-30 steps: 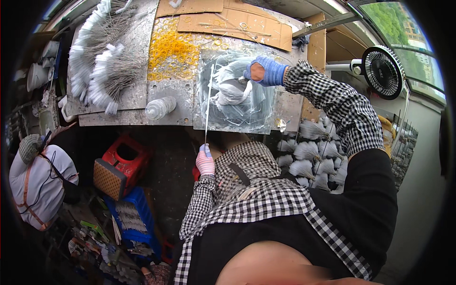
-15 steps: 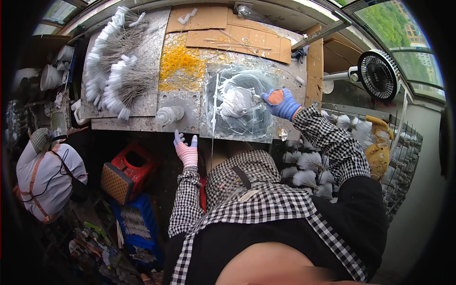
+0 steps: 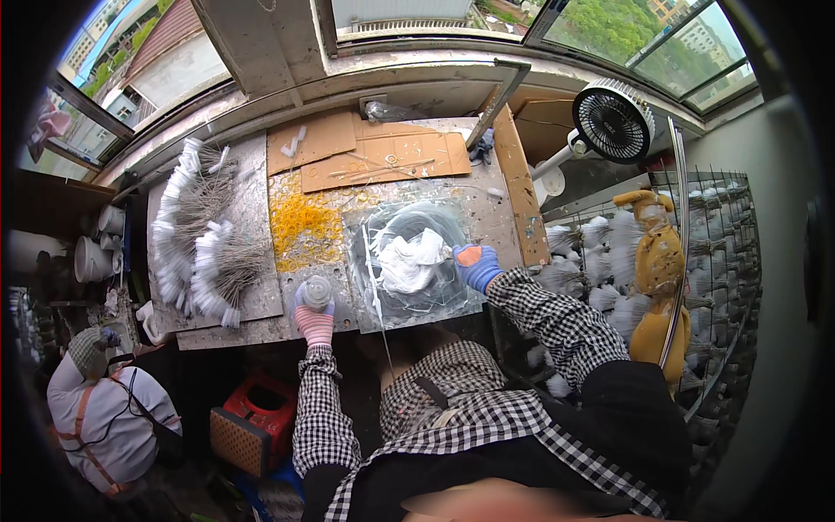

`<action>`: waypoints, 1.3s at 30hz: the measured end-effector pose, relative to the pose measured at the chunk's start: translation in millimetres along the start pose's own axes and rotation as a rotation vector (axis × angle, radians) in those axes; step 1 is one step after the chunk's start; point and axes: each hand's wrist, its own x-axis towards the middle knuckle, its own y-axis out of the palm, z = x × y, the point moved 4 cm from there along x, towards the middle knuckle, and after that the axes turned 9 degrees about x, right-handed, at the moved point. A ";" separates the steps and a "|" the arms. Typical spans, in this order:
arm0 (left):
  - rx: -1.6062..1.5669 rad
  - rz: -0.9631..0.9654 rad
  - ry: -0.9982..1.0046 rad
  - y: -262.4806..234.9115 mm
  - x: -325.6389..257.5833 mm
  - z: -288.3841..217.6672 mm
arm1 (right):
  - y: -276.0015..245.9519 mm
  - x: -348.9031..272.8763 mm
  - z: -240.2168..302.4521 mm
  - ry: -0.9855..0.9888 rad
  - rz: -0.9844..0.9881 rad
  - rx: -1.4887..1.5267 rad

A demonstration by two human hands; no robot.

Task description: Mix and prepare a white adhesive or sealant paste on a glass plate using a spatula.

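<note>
Clear bottle [image 3: 316,294], contents indistinct, in left fingers [image 3: 302,306]

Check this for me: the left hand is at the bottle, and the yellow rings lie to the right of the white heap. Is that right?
Not quite. The yellow rings lie to the left of the white heap, as the head view shows. The left hand is at the bottle, as you said.
</note>
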 end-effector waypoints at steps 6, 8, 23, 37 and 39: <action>1.533 0.234 0.365 98.1 -78.4 -88.8 | 49.0 -1.8 43.9 -0.060 -0.022 0.057; 1.796 0.242 0.334 101.8 -92.1 -87.2 | 28.3 -16.1 27.6 -0.083 0.024 0.025; 2.291 0.259 0.583 155.3 -80.8 -91.4 | 4.7 19.5 -14.2 0.030 -0.035 0.012; 2.422 0.203 0.627 170.4 -73.0 -97.2 | 7.0 40.5 -7.0 -0.045 -0.030 0.045; 2.440 0.215 0.669 182.7 -71.0 -95.3 | 21.8 50.3 11.7 -0.049 -0.044 0.078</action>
